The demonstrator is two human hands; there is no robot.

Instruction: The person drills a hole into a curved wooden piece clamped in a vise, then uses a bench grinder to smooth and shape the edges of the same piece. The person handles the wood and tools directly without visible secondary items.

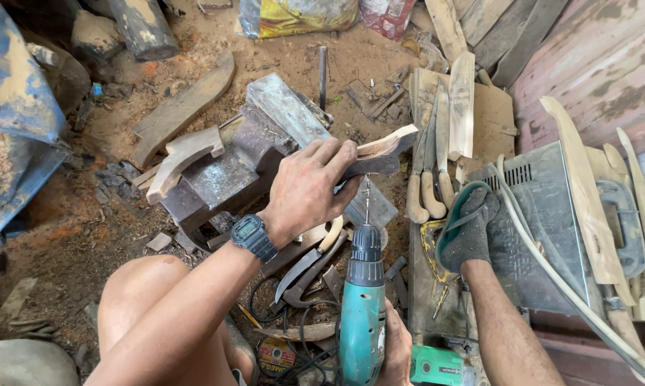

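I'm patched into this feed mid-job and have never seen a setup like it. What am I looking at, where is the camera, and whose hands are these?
There is no machine here: the one picture comes from a camera worn on a person's head, looking down at their own hands and bare knee. Their left hand, with a wristwatch, presses a curved piece of wood onto a heavy metal block. Their right hand holds a green power drill, its bit pointing up at the wood. The gloved hand on the right appears to belong to a second person; it rests by a grey metal box. On the dirt floor lie knives with pale handles, a curved knife, wooden offcuts and cables.
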